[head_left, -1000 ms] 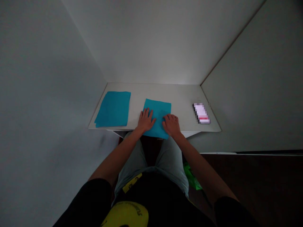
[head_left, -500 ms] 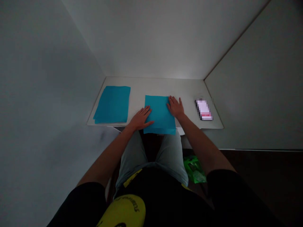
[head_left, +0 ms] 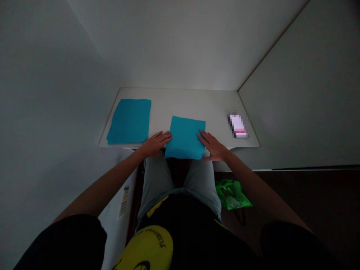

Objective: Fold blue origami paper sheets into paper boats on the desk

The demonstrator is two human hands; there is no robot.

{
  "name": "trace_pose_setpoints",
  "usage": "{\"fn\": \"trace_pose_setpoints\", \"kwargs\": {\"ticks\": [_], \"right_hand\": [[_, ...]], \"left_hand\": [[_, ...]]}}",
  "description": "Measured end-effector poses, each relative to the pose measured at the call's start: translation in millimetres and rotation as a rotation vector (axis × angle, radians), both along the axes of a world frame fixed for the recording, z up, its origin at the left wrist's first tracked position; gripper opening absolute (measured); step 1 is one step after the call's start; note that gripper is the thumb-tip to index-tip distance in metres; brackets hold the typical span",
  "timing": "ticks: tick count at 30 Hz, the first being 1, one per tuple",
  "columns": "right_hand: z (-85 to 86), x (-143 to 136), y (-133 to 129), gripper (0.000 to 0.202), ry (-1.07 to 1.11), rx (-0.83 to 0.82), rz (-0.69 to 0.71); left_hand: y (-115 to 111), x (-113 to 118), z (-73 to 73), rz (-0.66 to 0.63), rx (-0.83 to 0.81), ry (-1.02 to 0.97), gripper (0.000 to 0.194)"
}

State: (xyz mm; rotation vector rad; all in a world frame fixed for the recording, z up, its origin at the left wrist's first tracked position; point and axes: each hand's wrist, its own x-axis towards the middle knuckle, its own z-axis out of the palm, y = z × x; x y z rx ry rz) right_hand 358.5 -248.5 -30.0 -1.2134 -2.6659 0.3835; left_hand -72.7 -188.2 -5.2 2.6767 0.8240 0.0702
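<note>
A blue sheet of paper (head_left: 185, 138) lies slightly turned at the front of the white table, its near edge jutting out over my lap. At its left edge rests my left hand (head_left: 158, 143), palm down with fingers stretched out and the fingertips on the paper. My right hand (head_left: 213, 145) lies along the right edge, fingers spread, fingertips on the sheet and thumb lower down by the near corner. Neither hand is closed around anything. On the left of the table is a stack of similar blue sheets (head_left: 130, 120), loosely squared.
The white table (head_left: 180, 98) is narrow, with walls on the left, back and right. A phone (head_left: 238, 125), its screen blurred out, lies at the right end. Below, right of my legs, is a green plastic bag (head_left: 233, 194). A wall socket (head_left: 123, 201) shows at lower left.
Both hands have slid toward me, the left one outward to the paper's edge. The sheet has turned slightly clockwise, and its near strip no longer shows as a lighter band. The view has shifted a little.
</note>
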Motion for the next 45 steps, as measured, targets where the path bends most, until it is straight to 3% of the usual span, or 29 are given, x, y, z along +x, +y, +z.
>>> {"fn": "trace_pose_setpoints", "kwargs": {"ticks": [4,7,13,16,19,22,25,28,31,34,38,45], "right_hand": [[-2.2,-4.7,-4.3,0.098,0.011,0.038,-0.02],[-3.3,-8.1,-5.3,0.085,0.063,0.025,-0.041],[-4.7,-18.4,12.2,0.049,0.345,-0.029,-0.212],[-11.0,-28.3,24.6,0.064,0.437,-0.022,-0.398],[-14.1,-36.2,32.2,0.102,0.512,0.051,-0.596],[-5.8,-43.1,32.8,0.11,0.412,0.149,-0.655],[9.5,-59.7,31.4,0.082,0.272,0.176,-0.569],[18.7,-91.2,38.2,0.064,0.378,0.121,-0.409],[15.8,-124.6,54.0,0.064,0.523,0.03,-0.338],[5.6,-140.0,69.5,0.07,0.507,-0.041,-0.414],[-5.4,-120.1,79.7,0.076,0.327,-0.072,-0.424],[-7.5,-56.9,77.3,0.071,0.116,-0.026,-0.386]], "left_hand": [[-11.3,10.4,-4.1,0.141,0.01,-0.161,0.075],[-13.8,16.7,-7.3,0.244,-0.046,-0.264,0.064],[2.3,33.0,-9.3,0.581,-0.12,-0.427,0.036],[9.5,49.3,-5.8,0.772,-0.145,-0.48,0.037],[8.2,66.0,0.6,0.857,-0.057,-0.461,0.062],[2.8,82.3,7.6,0.78,0.103,-0.381,0.075],[4.0,103.5,11.3,0.558,0.068,-0.335,0.074],[12.5,130.5,9.1,0.459,-0.039,-0.363,0.068],[18.3,154.9,2.6,0.463,-0.119,-0.352,0.067],[17.9,167.2,-4.8,0.396,-0.14,-0.297,0.071],[19.9,159.6,-12.5,0.423,-0.083,-0.188,0.077],[42.1,110.2,-12.8,0.534,0.067,-0.085,0.08]]}}
